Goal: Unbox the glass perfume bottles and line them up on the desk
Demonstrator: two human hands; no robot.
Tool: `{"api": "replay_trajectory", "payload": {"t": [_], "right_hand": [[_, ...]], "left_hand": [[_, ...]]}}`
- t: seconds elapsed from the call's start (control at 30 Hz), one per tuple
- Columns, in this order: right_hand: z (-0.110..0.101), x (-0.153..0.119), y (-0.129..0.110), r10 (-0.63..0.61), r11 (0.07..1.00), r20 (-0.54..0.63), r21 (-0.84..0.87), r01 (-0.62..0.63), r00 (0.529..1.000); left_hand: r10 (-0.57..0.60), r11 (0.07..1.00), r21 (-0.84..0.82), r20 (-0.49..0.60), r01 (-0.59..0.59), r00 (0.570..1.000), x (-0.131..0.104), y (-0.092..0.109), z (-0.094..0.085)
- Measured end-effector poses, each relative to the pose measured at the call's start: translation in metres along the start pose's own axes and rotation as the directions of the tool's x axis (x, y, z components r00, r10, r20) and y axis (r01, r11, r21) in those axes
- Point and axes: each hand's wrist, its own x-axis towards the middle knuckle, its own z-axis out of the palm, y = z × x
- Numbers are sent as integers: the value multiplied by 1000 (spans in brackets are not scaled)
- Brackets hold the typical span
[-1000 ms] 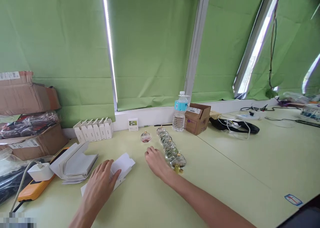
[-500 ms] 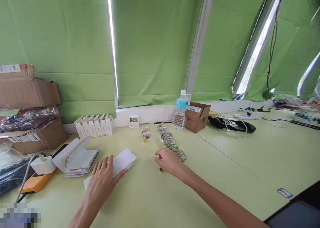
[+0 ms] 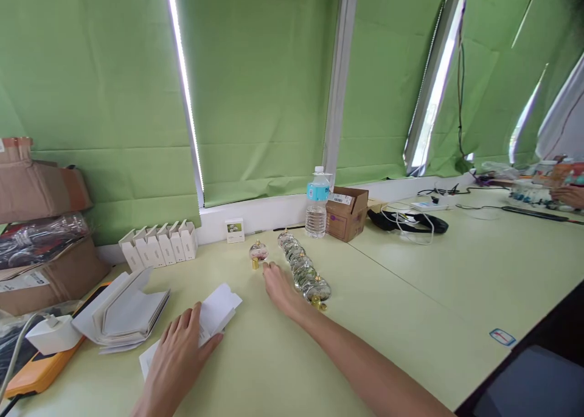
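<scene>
My left hand (image 3: 180,350) has its fingers across a folded white paper box (image 3: 219,310), its thumb along the near edge. Part of the box lies hidden under the palm. My right hand (image 3: 280,289) reaches forward over the table with nothing visible in it, fingers extended and slightly bent. Just left of its fingertips stand a small gold cap (image 3: 255,263) and a round glass bottle (image 3: 258,251). A row of similar round glass bottles (image 3: 301,265) runs beside my right hand. Gold caps (image 3: 316,301) sit by the row's near end.
Several upright white boxes (image 3: 157,245) and a small white box with a picture (image 3: 235,230) line the wall. A stack of white cartons (image 3: 125,313) lies left, by an orange device (image 3: 43,365). Behind the bottles stand a water bottle (image 3: 316,207) and a cardboard box (image 3: 347,216).
My right hand has moved forward and left, from the row's near end to beside the lone bottle and cap. My left hand stays on the paper box, its fingers more curled. The view has shifted right.
</scene>
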Motion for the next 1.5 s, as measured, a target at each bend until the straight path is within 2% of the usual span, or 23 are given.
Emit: {"api": "replay_trajectory", "payload": {"t": [0.13,0.37,0.47,0.6,0.7,0.8,1.0,1.13,1.27,1.37,1.5], "right_hand": [[8,2,-4,6,997,-61,72,-1,998],[16,-9,-3,15,943,-52,332,3,999],[12,-6,-2,2,874,8,485,-6,1000],[4,-11,0,-98,731,179,680,-51,979],[1,-17,2,-176,632,279,767,-109,944],[1,-17,4,-185,568,311,808,-157,932],[-15,-4,14,-45,496,188,857,-142,981],[-20,-7,18,22,519,126,846,-119,992],[-9,-14,14,13,563,172,813,-149,985],[-8,-16,10,-29,538,201,829,-155,979],[-26,-10,13,75,446,37,893,-66,997]], "left_hand": [[20,1000,-8,-32,-21,999,0,-3,5],[35,998,-42,-74,-39,997,-1,2,3],[29,997,-68,-96,-36,995,-1,8,2],[43,994,-91,-170,-59,985,-2,16,3],[67,992,-92,-219,-89,973,-3,21,5],[98,990,-77,-238,-119,966,-5,26,7],[132,989,-40,-248,-146,960,-10,34,10],[159,986,-8,-269,-168,950,-12,40,12],[155,986,-17,-251,-164,956,-12,42,12],[147,987,-29,-231,-158,962,-12,42,11],[133,986,-70,-209,-150,969,-13,44,10]]}}
